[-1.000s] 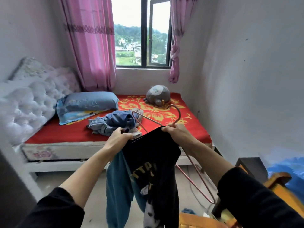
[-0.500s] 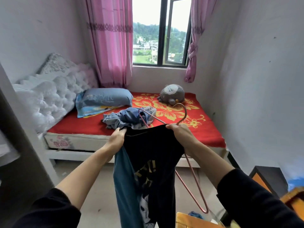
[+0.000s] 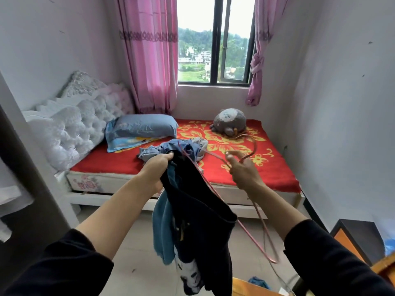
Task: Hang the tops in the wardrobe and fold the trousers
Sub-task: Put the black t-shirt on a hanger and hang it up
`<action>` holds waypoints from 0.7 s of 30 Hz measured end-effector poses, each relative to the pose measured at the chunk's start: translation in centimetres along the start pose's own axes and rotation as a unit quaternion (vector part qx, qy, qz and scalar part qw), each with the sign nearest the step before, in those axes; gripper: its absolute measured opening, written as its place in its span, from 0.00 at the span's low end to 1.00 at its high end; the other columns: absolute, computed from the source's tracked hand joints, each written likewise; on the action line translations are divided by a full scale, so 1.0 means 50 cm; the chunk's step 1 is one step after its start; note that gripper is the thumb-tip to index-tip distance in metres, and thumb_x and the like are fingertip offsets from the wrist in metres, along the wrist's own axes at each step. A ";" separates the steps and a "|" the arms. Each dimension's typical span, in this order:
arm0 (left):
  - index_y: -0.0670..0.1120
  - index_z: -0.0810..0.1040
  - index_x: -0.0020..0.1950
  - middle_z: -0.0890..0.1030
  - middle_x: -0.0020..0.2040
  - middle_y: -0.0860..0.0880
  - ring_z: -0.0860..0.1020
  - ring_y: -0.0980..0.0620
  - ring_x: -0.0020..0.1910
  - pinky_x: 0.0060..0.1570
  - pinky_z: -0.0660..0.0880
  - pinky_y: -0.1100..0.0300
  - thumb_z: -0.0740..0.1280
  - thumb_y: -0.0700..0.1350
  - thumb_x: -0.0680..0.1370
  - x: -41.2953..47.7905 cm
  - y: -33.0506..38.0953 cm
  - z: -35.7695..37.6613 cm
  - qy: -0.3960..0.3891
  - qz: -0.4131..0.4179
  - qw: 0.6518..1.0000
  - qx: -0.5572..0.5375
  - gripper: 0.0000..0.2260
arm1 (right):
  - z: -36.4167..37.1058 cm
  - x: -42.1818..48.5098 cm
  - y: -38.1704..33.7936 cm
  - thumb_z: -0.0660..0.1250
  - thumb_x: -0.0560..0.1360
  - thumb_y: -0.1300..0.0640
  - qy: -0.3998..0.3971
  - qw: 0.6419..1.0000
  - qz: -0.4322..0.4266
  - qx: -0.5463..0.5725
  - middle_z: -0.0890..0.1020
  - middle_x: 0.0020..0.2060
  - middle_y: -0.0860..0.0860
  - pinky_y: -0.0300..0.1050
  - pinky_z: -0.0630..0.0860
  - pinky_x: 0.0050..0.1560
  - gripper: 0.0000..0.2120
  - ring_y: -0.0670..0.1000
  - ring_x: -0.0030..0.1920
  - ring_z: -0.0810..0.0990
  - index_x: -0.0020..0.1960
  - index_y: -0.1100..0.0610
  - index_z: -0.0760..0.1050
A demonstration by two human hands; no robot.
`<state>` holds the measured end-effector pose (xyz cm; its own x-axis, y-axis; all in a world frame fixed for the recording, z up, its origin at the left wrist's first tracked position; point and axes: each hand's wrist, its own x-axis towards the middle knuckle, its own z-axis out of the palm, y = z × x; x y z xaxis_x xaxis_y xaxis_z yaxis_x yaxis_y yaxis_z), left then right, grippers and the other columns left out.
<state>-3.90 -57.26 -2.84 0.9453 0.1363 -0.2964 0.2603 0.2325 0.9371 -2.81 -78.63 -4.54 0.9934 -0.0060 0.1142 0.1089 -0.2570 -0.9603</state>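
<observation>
The black top [image 3: 198,210] is gripped at its upper edge by the left hand [image 3: 157,169], with the fingers curled round the cloth. It hangs straight down, and a blue garment [image 3: 163,227] is bunched beside it in the same grip. The pink hanger [image 3: 254,147] is held just to the right by the right hand [image 3: 242,171], pinched near the hook, and one thin arm of it runs left to the top's upper edge, where it is lost from sight. The hanger will likely be pushed left into the top, so the neck hole should be kept open toward it.
</observation>
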 end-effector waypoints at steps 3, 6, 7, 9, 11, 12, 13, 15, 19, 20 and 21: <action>0.37 0.77 0.58 0.82 0.53 0.39 0.81 0.42 0.50 0.45 0.79 0.53 0.61 0.46 0.81 0.005 0.001 0.040 0.004 0.017 0.999 0.042 0.13 | -0.026 0.021 -0.044 0.57 0.81 0.54 0.064 0.977 -0.003 0.205 0.63 0.22 0.46 0.35 0.54 0.22 0.13 0.45 0.22 0.59 0.46 0.56 0.77; 0.38 0.77 0.59 0.82 0.53 0.39 0.81 0.42 0.51 0.50 0.78 0.52 0.63 0.47 0.80 0.011 -0.008 0.055 0.020 0.015 0.997 0.072 0.14 | -0.045 0.028 -0.098 0.56 0.82 0.53 0.073 0.926 -0.009 0.372 0.59 0.20 0.45 0.34 0.51 0.22 0.18 0.44 0.19 0.55 0.37 0.57 0.74; 0.38 0.77 0.59 0.82 0.53 0.40 0.81 0.42 0.50 0.51 0.78 0.51 0.63 0.47 0.80 0.014 -0.011 0.054 0.024 0.011 0.997 0.077 0.15 | -0.048 0.030 -0.110 0.56 0.82 0.52 0.073 0.910 -0.008 0.407 0.59 0.19 0.45 0.33 0.50 0.21 0.19 0.43 0.19 0.55 0.35 0.56 0.72; 0.38 0.77 0.59 0.82 0.52 0.40 0.81 0.41 0.49 0.54 0.78 0.49 0.64 0.48 0.80 0.015 -0.013 0.049 0.027 0.000 0.997 0.078 0.15 | -0.045 0.032 -0.120 0.56 0.82 0.52 0.078 0.886 -0.006 0.457 0.58 0.18 0.45 0.32 0.51 0.19 0.20 0.43 0.18 0.55 0.32 0.55 0.69; 0.38 0.77 0.60 0.82 0.53 0.40 0.81 0.42 0.49 0.56 0.77 0.47 0.63 0.49 0.79 0.017 -0.011 0.044 0.032 -0.006 0.997 0.075 0.16 | -0.023 0.026 -0.113 0.56 0.81 0.51 0.086 0.877 -0.004 0.473 0.59 0.18 0.44 0.32 0.51 0.19 0.20 0.43 0.18 0.55 0.31 0.53 0.67; 0.39 0.77 0.60 0.81 0.54 0.40 0.81 0.42 0.50 0.54 0.78 0.48 0.63 0.50 0.80 0.017 -0.008 0.041 0.035 -0.008 0.997 0.071 0.16 | -0.005 0.021 -0.102 0.57 0.81 0.51 0.090 0.881 -0.002 0.464 0.59 0.18 0.44 0.33 0.52 0.19 0.20 0.43 0.18 0.55 0.31 0.53 0.66; 0.39 0.77 0.60 0.81 0.54 0.41 0.81 0.43 0.49 0.51 0.78 0.50 0.62 0.50 0.80 0.015 -0.002 0.037 0.040 -0.010 0.997 0.067 0.16 | 0.016 0.014 -0.086 0.57 0.81 0.51 0.092 0.891 0.001 0.445 0.60 0.18 0.45 0.33 0.52 0.19 0.20 0.44 0.18 0.56 0.31 0.53 0.66; 0.39 0.76 0.59 0.82 0.52 0.40 0.81 0.44 0.47 0.44 0.78 0.52 0.61 0.50 0.81 0.017 0.013 0.023 0.049 -0.011 0.998 0.045 0.16 | 0.059 -0.003 -0.046 0.58 0.81 0.53 0.086 0.921 0.000 0.379 0.63 0.18 0.46 0.34 0.54 0.20 0.20 0.45 0.18 0.58 0.30 0.54 0.68; 0.41 0.76 0.46 0.81 0.35 0.44 0.78 0.48 0.37 0.37 0.75 0.55 0.58 0.48 0.82 0.017 0.049 -0.016 0.075 0.001 0.997 -0.029 0.13 | 0.110 -0.032 0.035 0.59 0.81 0.55 0.004 0.971 0.010 0.238 0.65 0.19 0.49 0.35 0.55 0.20 0.23 0.46 0.18 0.61 0.27 0.57 0.70; 0.42 0.75 0.44 0.81 0.31 0.46 0.78 0.48 0.35 0.36 0.75 0.56 0.57 0.48 0.83 0.014 0.057 -0.026 0.082 0.005 0.996 -0.043 0.14 | 0.114 -0.038 0.049 0.58 0.82 0.54 -0.027 0.976 0.022 0.217 0.65 0.18 0.50 0.35 0.55 0.19 0.25 0.46 0.17 0.60 0.27 0.57 0.70; 0.42 0.75 0.44 0.80 0.28 0.46 0.78 0.48 0.33 0.35 0.75 0.56 0.56 0.48 0.83 0.013 0.065 -0.040 0.091 0.011 0.994 -0.053 0.14 | 0.116 -0.042 0.062 0.58 0.82 0.53 -0.053 0.978 0.026 0.199 0.65 0.18 0.50 0.35 0.56 0.18 0.25 0.46 0.16 0.61 0.26 0.58 0.69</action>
<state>-2.84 -54.49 -0.37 0.8969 0.3113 -0.3140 0.2097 0.3257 0.9219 -4.35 -73.79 -9.21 0.9937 0.0967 0.0568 0.0430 0.1387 -0.9894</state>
